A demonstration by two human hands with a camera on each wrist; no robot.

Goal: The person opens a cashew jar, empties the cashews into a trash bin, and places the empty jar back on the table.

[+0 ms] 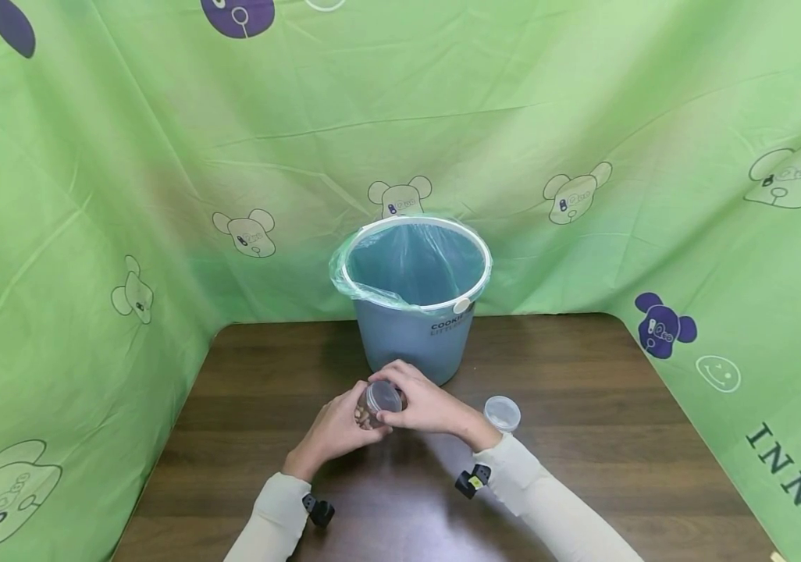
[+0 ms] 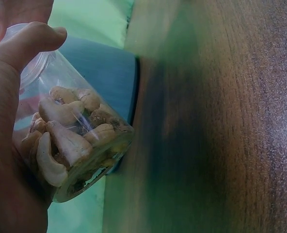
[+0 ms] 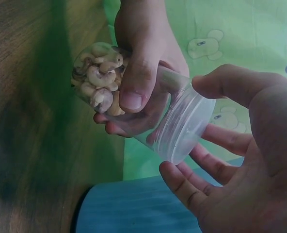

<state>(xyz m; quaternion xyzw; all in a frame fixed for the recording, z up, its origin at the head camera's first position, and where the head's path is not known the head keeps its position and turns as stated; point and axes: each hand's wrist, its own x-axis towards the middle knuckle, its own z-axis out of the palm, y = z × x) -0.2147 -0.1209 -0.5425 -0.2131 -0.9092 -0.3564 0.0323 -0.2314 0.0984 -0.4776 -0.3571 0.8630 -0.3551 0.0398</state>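
Observation:
A clear plastic jar (image 1: 365, 414) part-filled with cashews (image 3: 101, 77) is held tilted above the table in front of the bucket. My left hand (image 1: 333, 428) grips the jar's body, its thumb lying along the side in the right wrist view. At the jar's top, the translucent lid (image 3: 189, 128) sits between the thumb and fingertips of my right hand (image 1: 425, 400), which pinch its rim. Through the wall in the left wrist view, the cashews (image 2: 68, 141) lie toward the jar's base.
A blue bucket (image 1: 407, 336) with a white rim and a green plastic liner (image 1: 344, 273) stands at the table's back. Right of my hands is another clear lidded container (image 1: 502, 412), partly behind my right forearm. Green printed cloth (image 1: 288, 156) surrounds the brown wooden table (image 1: 583, 367).

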